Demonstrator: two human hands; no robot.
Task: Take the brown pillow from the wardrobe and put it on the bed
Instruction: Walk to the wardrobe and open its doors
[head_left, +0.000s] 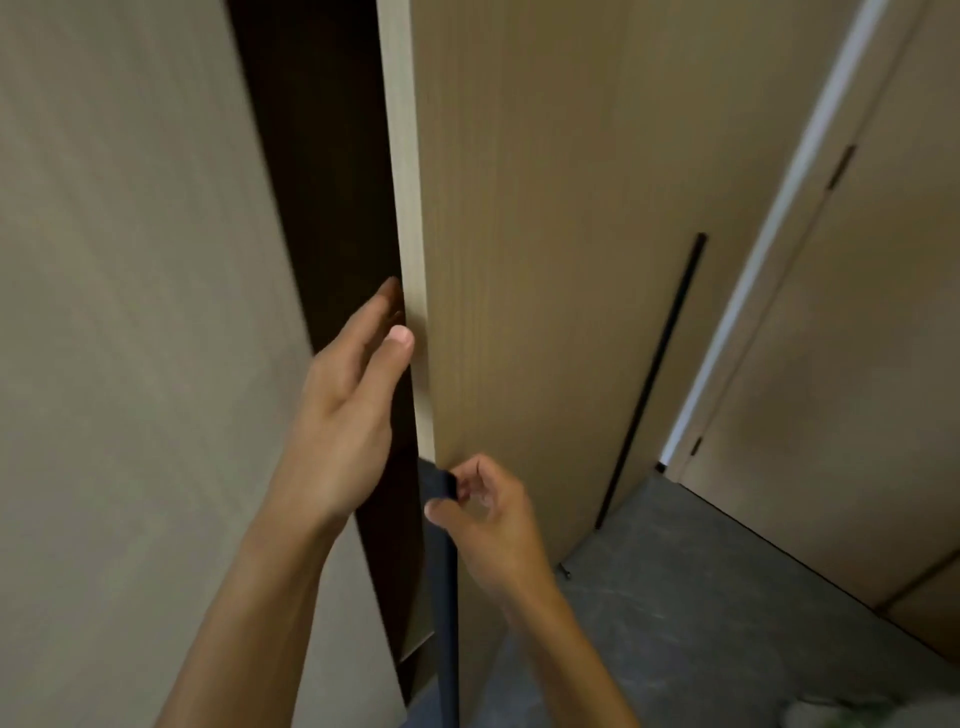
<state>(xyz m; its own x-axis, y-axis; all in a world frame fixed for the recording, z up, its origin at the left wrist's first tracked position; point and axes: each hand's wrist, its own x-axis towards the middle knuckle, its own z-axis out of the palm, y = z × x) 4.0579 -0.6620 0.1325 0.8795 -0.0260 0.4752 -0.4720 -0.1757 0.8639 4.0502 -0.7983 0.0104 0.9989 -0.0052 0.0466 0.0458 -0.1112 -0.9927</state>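
1. The wardrobe door (519, 260) stands ajar, a narrow dark gap (322, 182) at 11 o'clock of its pale edge.
2. The left hand (348, 415), fingers straight and together, lies flat in the gap against that edge.
3. The right hand (493, 514) pinches the top of the dark handle bar (447, 597) at 6 o'clock.
4. Grey floor (727, 623) lies open at 4 o'clock.
5. The brown pillow cannot be seen; the interior is dark.

Both hands, left (345, 410) and right (493, 525), are bare; forearms bare too, no sleeves, rings or watch.
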